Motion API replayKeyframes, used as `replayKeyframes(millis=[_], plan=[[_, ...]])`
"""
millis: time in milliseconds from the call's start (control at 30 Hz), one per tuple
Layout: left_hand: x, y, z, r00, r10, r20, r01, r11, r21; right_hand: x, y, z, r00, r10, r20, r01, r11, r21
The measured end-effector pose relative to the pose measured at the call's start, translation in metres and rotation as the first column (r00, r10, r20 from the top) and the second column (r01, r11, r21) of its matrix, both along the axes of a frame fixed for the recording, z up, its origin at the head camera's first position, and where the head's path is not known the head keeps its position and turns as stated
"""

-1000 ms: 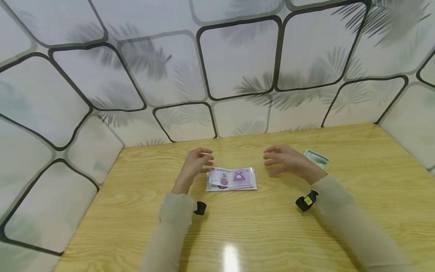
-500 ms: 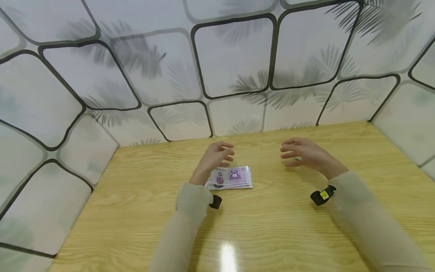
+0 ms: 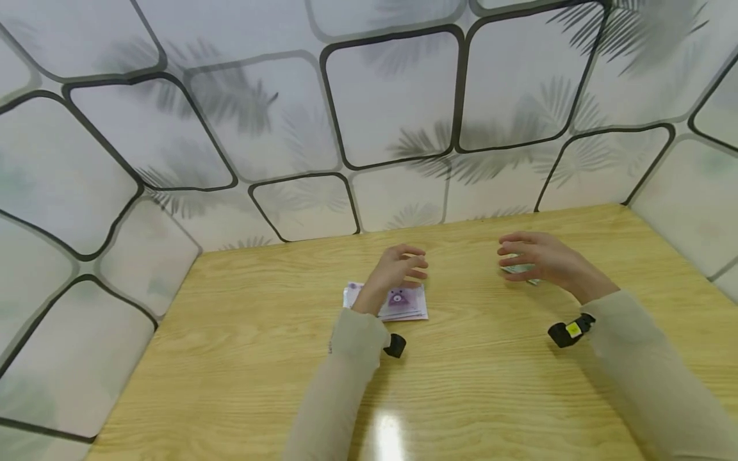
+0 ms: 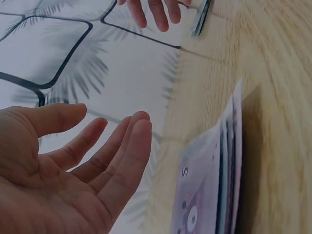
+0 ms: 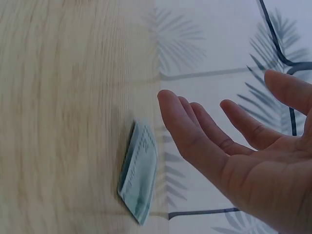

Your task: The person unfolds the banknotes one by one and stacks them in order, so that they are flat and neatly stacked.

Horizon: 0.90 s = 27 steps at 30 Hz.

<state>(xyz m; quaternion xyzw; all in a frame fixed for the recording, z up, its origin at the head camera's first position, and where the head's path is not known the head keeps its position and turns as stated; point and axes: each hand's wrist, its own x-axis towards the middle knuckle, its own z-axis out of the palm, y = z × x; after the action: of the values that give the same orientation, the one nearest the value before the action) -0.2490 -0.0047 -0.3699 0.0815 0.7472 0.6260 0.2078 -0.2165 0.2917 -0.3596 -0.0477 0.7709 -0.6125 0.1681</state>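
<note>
A stack of purple play banknotes (image 3: pixel 406 306) marked with a 5 and a one-eyed cartoon lies flat on the table. My left hand (image 3: pixel 398 272) hovers over it, fingers relaxed and holding nothing, hiding the stack's left part in the head view. In the left wrist view the purple stack (image 4: pixel 195 195) shows several layered notes beside the palm. To the right, my right hand (image 3: pixel 539 259) is held above a small green banknote stack (image 5: pixel 140 175), its fingers loosely bent and apart from the notes. The head view shows only slivers of the green notes (image 3: pixel 533 280) under that hand.
The light wooden table (image 3: pixel 230 358) ends at a pale wall covering (image 3: pixel 398 102) with dark outlines and leaf prints at the back. Similar covering closes off both sides. A black wrist camera (image 3: pixel 567 331) sits on each beige sleeve.
Both hands have moved to the right. The left hand has gone from the purple stack's left edge to above it, and the right hand now covers much of the green notes.
</note>
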Motion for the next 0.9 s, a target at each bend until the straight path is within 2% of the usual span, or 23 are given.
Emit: replayKeyframes(millis=[167,500,733,900], plan=[[0.001,0.016,-0.002,0.999,-0.022,0.025,0.021,1.0,0.022,0.001,0.016,0.002,1.0,-0.026,0.008,0.026,1.0,0.017],[0.003,0.042,-0.012,0.996,-0.05,0.068,0.045,0.996,0.076,0.001,0.041,-0.001,0.999,-0.041,0.021,0.04,0.998,0.054],[0.006,0.054,-0.017,0.993,-0.082,0.087,0.071,0.99,0.12,-0.003,0.056,0.0,0.998,-0.064,0.029,0.06,0.992,0.111],[0.006,0.058,-0.019,0.992,-0.082,0.092,0.072,0.992,0.105,-0.005,0.059,0.001,0.997,-0.074,0.024,0.069,0.982,0.176]])
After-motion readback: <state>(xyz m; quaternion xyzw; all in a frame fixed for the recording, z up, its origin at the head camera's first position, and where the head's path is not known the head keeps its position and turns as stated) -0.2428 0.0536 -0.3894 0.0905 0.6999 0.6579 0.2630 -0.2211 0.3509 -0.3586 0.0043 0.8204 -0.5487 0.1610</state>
